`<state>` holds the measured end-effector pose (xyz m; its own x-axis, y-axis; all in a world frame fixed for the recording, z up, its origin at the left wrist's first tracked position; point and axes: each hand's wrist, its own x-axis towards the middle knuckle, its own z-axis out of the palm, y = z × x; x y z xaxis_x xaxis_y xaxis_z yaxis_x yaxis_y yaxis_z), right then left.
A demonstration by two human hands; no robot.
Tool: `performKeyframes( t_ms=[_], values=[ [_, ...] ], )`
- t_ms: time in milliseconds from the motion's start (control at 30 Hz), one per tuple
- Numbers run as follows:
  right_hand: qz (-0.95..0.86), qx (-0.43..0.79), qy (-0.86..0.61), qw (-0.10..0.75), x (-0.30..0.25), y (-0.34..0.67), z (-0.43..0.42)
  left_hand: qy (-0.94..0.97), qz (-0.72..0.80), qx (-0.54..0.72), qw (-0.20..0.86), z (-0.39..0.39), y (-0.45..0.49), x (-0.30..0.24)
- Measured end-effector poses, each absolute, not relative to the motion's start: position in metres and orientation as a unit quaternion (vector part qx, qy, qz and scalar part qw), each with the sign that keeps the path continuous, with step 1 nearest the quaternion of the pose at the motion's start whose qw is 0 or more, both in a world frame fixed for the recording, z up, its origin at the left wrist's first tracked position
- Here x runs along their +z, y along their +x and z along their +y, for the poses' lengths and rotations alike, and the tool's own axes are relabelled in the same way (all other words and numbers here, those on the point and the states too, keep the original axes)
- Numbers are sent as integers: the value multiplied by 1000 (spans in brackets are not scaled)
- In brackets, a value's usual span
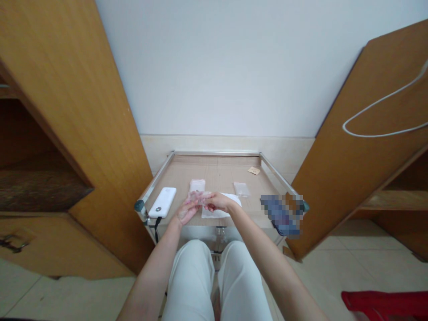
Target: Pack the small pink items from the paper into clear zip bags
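Note:
Both my hands meet over the near edge of a small metal-framed cart (214, 154) with a cardboard-lined top. My left hand (186, 211) and my right hand (216, 202) together hold a small clear plastic piece (198, 196), fingers pinched on it. Under my right hand lies a white sheet or cloth (217, 213). A white power bank (162, 202) lies at the left of the cart. A pinkish clear case (197, 184) and another clear case (241, 189) lie further back.
Wooden cabinet doors stand open on the left (83, 133) and right (361, 133); a white cable (377, 116) hangs on the right one. A blurred blue object (281, 215) sits at the cart's right edge, a small tan tag (254, 170) at the back. Red cloth (384, 303) lies on the floor.

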<state>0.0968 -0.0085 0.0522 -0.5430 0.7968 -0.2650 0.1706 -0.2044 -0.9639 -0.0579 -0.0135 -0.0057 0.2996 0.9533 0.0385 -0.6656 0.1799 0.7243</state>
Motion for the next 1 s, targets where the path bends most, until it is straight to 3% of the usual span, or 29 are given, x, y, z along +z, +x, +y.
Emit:
performKeyframes(
  t_ms=[200,400,533,1000],
  values=[
    [-553,653,-423,299,46,115,1,305,237,560,733,-11,-57,-6],
    [-442,537,-481,534,22,108,8,294,252,565,728,-10,-56,-6],
    [-349,521,-457,631,3,96,14,291,245,565,732,-9,-57,-7],
    [-330,501,-486,636,-24,81,28,291,260,570,723,-8,-57,-9]
  ],
)
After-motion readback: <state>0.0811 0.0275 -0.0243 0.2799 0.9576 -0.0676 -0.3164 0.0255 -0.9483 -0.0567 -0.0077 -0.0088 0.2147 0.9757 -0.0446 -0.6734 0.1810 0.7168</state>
